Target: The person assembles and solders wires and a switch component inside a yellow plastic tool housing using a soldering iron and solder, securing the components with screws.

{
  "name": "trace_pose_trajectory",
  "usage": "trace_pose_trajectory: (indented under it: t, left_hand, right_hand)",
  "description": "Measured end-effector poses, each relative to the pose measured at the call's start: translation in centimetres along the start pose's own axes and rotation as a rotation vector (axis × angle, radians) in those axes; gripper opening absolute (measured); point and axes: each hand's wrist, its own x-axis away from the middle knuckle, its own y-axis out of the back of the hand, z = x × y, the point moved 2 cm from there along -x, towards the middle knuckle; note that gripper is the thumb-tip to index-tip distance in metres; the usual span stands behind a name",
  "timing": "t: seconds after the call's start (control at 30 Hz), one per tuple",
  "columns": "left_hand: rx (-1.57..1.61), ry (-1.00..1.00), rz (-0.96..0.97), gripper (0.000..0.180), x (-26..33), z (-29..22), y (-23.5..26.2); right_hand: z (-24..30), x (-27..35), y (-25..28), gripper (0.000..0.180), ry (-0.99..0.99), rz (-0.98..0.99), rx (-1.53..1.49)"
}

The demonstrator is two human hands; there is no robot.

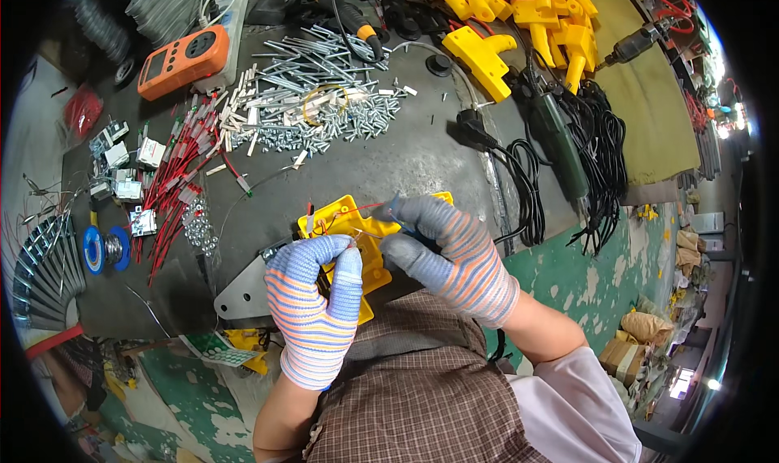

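Note:
Both of my hands wear striped knit gloves and meet over a yellow plastic housing [375, 272] at the near edge of the bench. My left hand [312, 301] is closed, pinching a thin wire [357, 232] at its fingertips. Bent towards it from the right, my right hand [454, 256] has darkened glove fingertips, and the wire runs in among them. Its exact grip is partly hidden. A red wire [365, 207] stretches from the housing to the right fingers. Beside my left hand lies a flat grey metal plate [246, 295] with holes.
Screws [324, 110] are heaped at the back, near red wires [174, 159] and an orange meter [183, 61]. A blue solder spool [105, 249] stands left. Yellow housings [483, 57], a green power tool [560, 150] and black cables [600, 138] lie right.

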Motion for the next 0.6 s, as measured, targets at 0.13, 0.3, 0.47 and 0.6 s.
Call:
trace_pose_trajectory:
  t: [0.13, 0.3, 0.47, 0.6]
  left_hand:
    - [0.026, -0.027, -0.025, 0.009, 0.1, 0.1, -0.1]
    - [0.003, -0.090, -0.026, 0.009, 0.0, 0.2, 0.0]
    - [0.030, -0.054, -0.021, 0.009, 0.1, 0.0, 0.1]
    - [0.032, -0.049, -0.001, 0.009, -0.1, -0.2, -0.1]
  right_hand:
    - [-0.2, -0.4, 0.4, 0.030, 0.127, 0.010, 0.185]
    - [1.0, -1.0, 0.9, 0.021, -0.386, 0.140, -0.092]
    - [-0.6, -1.4, -0.2, 0.018, -0.315, 0.183, -0.304]
    - [-0.8, -1.0, -1.0, 0.016, -0.204, 0.205, -0.313]
